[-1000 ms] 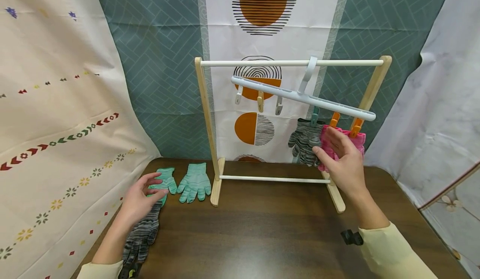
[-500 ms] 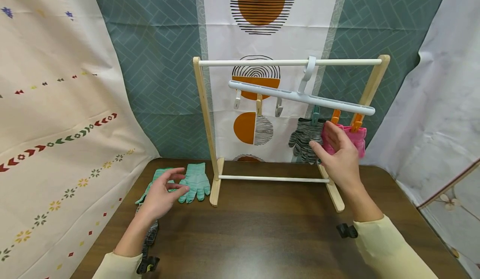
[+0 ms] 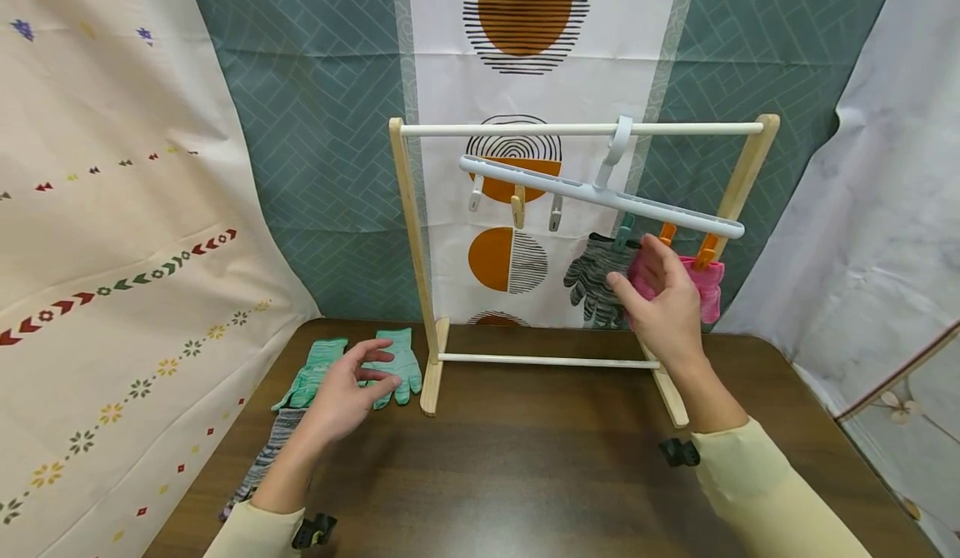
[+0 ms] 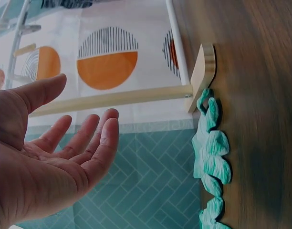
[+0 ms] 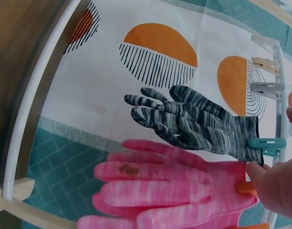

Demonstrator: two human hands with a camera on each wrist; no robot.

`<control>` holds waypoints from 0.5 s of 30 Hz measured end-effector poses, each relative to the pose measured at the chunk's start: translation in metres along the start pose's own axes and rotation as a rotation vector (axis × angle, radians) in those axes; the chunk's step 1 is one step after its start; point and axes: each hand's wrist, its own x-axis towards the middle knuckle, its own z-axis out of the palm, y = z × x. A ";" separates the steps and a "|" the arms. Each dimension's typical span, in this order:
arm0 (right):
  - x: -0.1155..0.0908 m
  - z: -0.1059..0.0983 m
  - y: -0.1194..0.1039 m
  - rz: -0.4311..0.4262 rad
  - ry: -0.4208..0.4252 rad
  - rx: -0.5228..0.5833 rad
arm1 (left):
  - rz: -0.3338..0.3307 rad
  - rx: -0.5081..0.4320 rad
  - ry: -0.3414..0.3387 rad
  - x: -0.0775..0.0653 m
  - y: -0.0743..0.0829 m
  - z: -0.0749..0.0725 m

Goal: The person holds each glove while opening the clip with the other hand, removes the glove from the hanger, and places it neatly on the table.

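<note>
In the head view my right hand (image 3: 663, 300) is raised in front of a pink glove (image 3: 708, 287), fingers extended and thumb spread toward a black-and-grey glove (image 3: 596, 279). Both gloves hang by their cuffs from a tilted white hanger (image 3: 600, 194). The right wrist view has part of the hand (image 5: 279, 188) overlapping the cuffs, close to a teal clip (image 5: 266, 143). My left hand (image 3: 348, 396), holding nothing, hovers with loosely bent fingers in front of a mint-green glove (image 3: 405, 366). Another green glove (image 3: 311, 372) lies to its left, and my left forearm partly covers a dark striped glove (image 3: 273, 445).
The hanger hooks over the top bar (image 3: 510, 130) of a wooden rack (image 3: 414, 233) on a brown table (image 3: 510, 458). Orange clips (image 3: 707, 251) hold the pink glove. A beige clip (image 3: 518, 206) and pale clips (image 3: 556, 212) hang bare on the left. Patterned cloths (image 3: 330, 125) surround the table.
My left hand has moved right, from over the left green glove to the right one. The right hand has shifted slightly left and up, and the hanging black-and-grey glove has swung left.
</note>
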 end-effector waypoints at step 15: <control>0.021 0.021 0.017 0.035 0.043 -0.031 | 0.031 -0.089 -0.023 0.013 0.024 0.020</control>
